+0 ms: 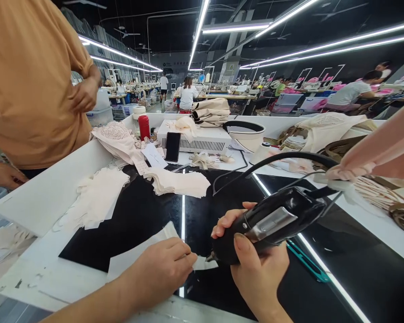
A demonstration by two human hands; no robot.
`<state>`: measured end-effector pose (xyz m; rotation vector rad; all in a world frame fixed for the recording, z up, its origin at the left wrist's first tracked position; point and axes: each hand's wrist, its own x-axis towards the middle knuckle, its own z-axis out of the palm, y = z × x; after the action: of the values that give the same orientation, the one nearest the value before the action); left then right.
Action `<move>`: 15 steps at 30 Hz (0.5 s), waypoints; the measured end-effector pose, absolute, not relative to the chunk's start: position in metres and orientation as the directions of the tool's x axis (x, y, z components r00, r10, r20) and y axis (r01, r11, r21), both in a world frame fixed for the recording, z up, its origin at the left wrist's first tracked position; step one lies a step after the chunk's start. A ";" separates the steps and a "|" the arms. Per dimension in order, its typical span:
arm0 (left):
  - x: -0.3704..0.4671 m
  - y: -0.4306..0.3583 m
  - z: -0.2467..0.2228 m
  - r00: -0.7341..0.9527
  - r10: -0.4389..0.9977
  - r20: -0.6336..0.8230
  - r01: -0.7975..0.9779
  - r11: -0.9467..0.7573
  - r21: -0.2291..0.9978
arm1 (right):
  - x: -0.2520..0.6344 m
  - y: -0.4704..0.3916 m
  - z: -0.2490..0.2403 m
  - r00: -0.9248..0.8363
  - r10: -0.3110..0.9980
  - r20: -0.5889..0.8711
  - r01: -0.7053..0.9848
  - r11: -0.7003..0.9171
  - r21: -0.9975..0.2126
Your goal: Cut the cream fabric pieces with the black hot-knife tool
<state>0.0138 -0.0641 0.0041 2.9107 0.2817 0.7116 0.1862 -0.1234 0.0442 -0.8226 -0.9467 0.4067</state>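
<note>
Held a black handheld tool (272, 224) in the right hand (259, 267), clamped around its body, with the metal tip (210, 257) angled down and leftward at a pale strip (205, 264). Could not tell contact from a slight gap there. Pinched the pale strip with the left hand (166, 260), just beside the tip, above the glossy black panel (218, 289) on the desk (84, 278). Had a white sheet of fabric (136, 253) partly under the left hand, and a teal implement (308, 262) lying just right of the right hand. Saw a fabric stack (178, 183) farther back, near a phone (173, 146) and a red bottle (143, 127). Noticed a person in an orange shirt (33, 85) standing at left.
</note>
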 end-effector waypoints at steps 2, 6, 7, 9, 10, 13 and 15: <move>0.015 -0.067 0.001 0.874 0.240 0.422 0.179 -0.967 0.179 | 0.186 -0.124 0.043 0.529 0.634 0.564 0.048 0.642 -0.765; 0.010 -0.068 -0.005 0.870 0.259 0.420 0.195 -0.962 0.189 | 0.184 -0.125 0.042 0.506 0.643 0.575 0.050 0.644 -0.764; 0.009 -0.069 -0.005 0.865 0.256 0.432 0.191 -0.963 0.188 | 0.183 -0.124 0.042 0.510 0.643 0.571 0.045 0.643 -0.764; 0.007 -0.070 -0.007 0.854 0.253 0.454 0.186 -0.964 0.187 | 0.181 -0.123 0.044 0.529 0.632 0.566 0.031 0.652 -0.758; 0.006 -0.071 -0.007 0.850 0.257 0.459 0.189 -0.963 0.190 | 0.180 -0.122 0.044 0.537 0.628 0.564 0.021 0.658 -0.753; 0.007 -0.074 -0.009 0.844 0.271 0.462 0.196 -0.959 0.205 | 0.175 -0.118 0.046 0.535 0.632 0.561 -0.011 0.669 -0.743; 0.008 -0.076 -0.010 0.845 0.273 0.461 0.195 -0.958 0.209 | 0.174 -0.116 0.045 0.520 0.642 0.563 -0.025 0.671 -0.741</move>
<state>0.0081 -0.0761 -0.0100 2.8675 0.3661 0.7502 0.1735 -0.1163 0.0454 -0.7464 -0.9509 0.4474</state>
